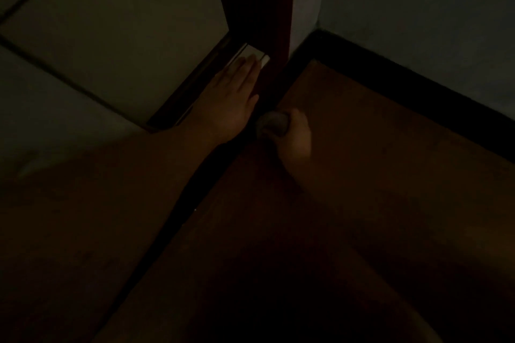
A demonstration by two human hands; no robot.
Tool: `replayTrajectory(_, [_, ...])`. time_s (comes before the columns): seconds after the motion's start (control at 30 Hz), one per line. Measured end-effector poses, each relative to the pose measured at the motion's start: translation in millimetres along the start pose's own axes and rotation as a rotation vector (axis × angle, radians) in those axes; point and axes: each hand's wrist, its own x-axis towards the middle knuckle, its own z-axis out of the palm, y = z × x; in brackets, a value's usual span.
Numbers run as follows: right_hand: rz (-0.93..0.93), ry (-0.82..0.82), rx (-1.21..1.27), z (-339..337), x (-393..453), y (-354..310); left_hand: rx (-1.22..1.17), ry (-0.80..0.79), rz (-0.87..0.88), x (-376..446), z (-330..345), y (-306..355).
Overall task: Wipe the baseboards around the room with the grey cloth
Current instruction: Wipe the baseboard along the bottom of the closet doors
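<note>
The scene is very dark. My right hand (295, 135) grips a bunched grey cloth (271, 124) low down, against a dark baseboard strip (211, 172) that runs from lower left up to the corner. My left hand (232, 97) lies flat with straight fingers on the threshold by the dark red door frame (259, 8), its fingertips reaching a pale strip (257, 53). A second black baseboard (412, 92) runs along the foot of the right wall.
Brown wooden floor (376, 175) fills the middle and right. Pale floor tiles (111, 36) lie beyond the threshold at upper left. A light wall (432, 3) rises at upper right, meeting the door frame in a corner.
</note>
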Motion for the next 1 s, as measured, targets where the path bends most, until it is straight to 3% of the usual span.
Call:
replayTrajectory(0.2, [0.071, 0.110, 0.010, -63, 105, -1, 0.006, 0.084, 0.005, 0, 6, 0])
replayTrajectory(0.33, [0.134, 0.139, -0.035, -74, 127, 3, -0.002, 0.096, -0.005, 0, 6, 1])
replayTrajectory(0.43, [0.165, 0.208, 0.010, -68, 109, 4, -0.031, 0.090, 0.005, 2, 6, 0])
replayTrajectory(0.63, [0.003, 0.238, 0.048, -52, 43, 5, -0.040, 0.068, 0.001, 2, 3, 1])
replayTrajectory(1.0, [-0.031, 0.155, 0.245, 15, -99, -7, 0.097, -0.061, 0.020, 1, -7, 5])
